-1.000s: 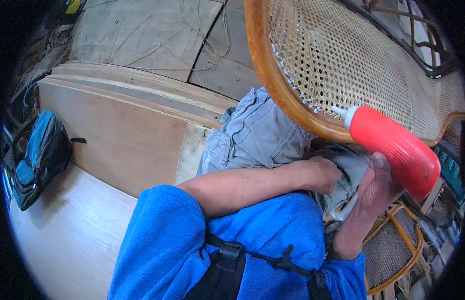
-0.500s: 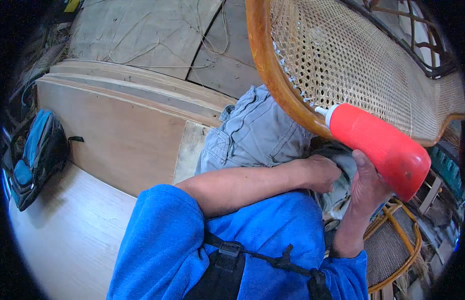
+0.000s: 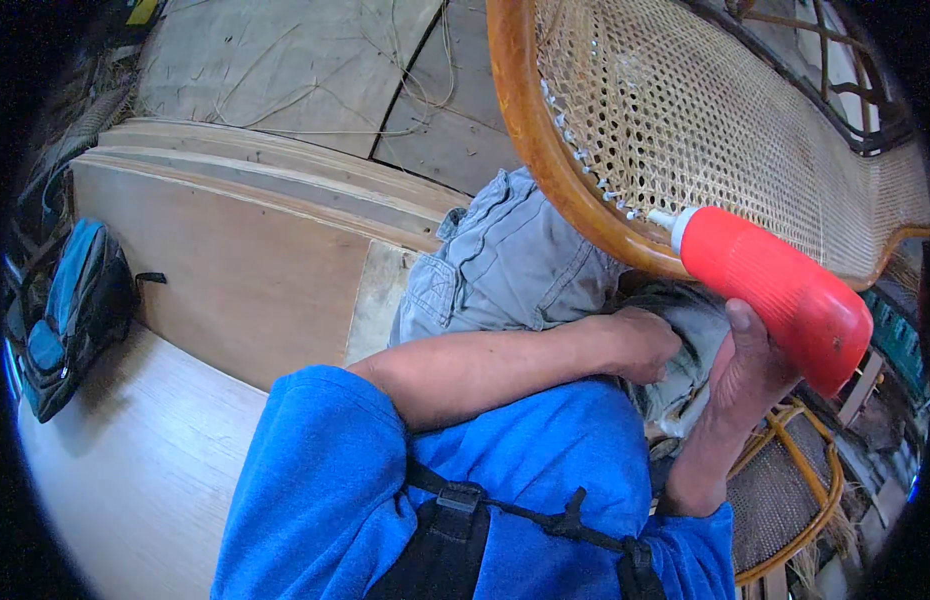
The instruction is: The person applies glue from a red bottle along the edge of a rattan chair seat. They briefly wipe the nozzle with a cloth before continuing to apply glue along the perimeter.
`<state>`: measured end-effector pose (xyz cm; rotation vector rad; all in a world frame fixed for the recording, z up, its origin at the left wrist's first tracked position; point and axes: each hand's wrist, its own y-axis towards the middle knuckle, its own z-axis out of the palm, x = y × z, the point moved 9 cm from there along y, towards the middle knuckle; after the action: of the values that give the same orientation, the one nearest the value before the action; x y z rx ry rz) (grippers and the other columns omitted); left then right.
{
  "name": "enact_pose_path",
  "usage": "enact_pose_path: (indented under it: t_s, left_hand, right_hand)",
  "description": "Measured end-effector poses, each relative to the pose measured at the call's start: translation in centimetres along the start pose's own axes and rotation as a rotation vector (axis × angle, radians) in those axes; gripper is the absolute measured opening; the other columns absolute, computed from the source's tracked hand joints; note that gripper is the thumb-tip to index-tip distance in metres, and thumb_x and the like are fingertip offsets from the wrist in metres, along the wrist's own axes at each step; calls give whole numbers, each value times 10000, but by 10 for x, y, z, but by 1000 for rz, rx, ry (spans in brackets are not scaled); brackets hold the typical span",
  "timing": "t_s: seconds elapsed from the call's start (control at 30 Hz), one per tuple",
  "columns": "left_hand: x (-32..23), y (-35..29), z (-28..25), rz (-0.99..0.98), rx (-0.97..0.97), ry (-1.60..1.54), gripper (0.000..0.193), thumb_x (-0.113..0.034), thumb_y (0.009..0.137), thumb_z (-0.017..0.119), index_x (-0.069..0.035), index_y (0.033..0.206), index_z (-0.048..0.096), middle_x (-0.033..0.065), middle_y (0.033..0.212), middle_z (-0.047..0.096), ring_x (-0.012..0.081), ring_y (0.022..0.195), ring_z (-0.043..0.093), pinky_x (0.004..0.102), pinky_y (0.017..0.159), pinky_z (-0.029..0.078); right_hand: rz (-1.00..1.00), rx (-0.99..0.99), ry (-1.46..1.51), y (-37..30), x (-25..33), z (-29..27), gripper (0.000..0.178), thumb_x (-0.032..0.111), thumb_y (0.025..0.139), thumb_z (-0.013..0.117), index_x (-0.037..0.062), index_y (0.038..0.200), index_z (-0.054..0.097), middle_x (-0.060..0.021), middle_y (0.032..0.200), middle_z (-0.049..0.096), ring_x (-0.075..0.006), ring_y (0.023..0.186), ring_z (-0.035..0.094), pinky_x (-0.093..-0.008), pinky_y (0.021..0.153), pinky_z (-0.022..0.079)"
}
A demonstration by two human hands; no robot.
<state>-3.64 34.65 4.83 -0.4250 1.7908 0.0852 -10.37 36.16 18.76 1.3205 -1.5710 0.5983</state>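
Observation:
My right hand (image 3: 750, 365) is wrapped round a red squeeze bottle (image 3: 770, 290), thumb along its side. The bottle's white nozzle (image 3: 665, 218) points at the inner edge of a curved, varnished rattan frame (image 3: 555, 180). Woven cane webbing (image 3: 685, 120) fills that frame. Small white blobs (image 3: 583, 155) run in a line where the webbing meets the wood, and the nozzle tip is close to the lowest of them. My left hand (image 3: 645, 345) is closed and low over my lap, below the frame; its fingers are mostly hidden, and I cannot see what they hold.
At the left a blue and black backpack (image 3: 73, 310) leans against stacked plywood sheets (image 3: 225, 270). Loose cane strands (image 3: 315, 90) lie on the boards ahead. A second rattan piece with a woven panel (image 3: 785, 500) stands at the lower right, beside scraps.
The bottle and my right hand have shifted slightly right, and the nozzle has moved along the frame's inner edge. Another white blob now shows there. My left hand has hardly moved.

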Motion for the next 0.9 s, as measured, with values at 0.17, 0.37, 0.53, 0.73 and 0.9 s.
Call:
enact_pose_path:
  t_s: [0.17,0.37,0.53,0.73,0.9]
  left_hand:
    - [0,-1,-1,-27,28,-27,313,-267,759,603,24,875,594,224,905,615,379,887,591,474,775,470]
    - [1,0,2,-17,29,9,317,-265,754,607,20,893,591,220,909,614,378,887,590,471,780,469]
    - [1,0,3,-6,20,1,319,-265,752,604,14,907,591,212,902,617,379,879,592,471,775,472]
    - [2,1,5,-36,87,1,351,-279,755,596,3,964,568,217,970,591,373,945,567,469,812,454]
    - [2,0,6,43,-2,0,371,-298,763,588,9,970,563,221,981,588,373,946,565,469,815,449]
  right_hand:
    - [106,7,-81,-2,-4,-2,692,-69,588,745,60,1205,460,-92,1161,544,-249,1091,518,-428,982,387]
    - [168,19,-113,-4,-8,-1,686,-76,592,744,51,1203,458,-95,1155,546,-247,1073,528,-421,970,400]
    - [205,14,-158,-6,-9,1,582,43,616,786,30,1127,507,-86,1069,583,-221,991,554,-376,905,427]
    - [2,-14,-17,-5,-7,-5,619,-76,640,716,45,1188,456,-104,1147,540,-249,1068,525,-431,939,428]
    - [51,-56,284,1,-9,-13,619,-49,645,717,52,1195,450,-99,1156,534,-264,1079,516,-470,938,419]
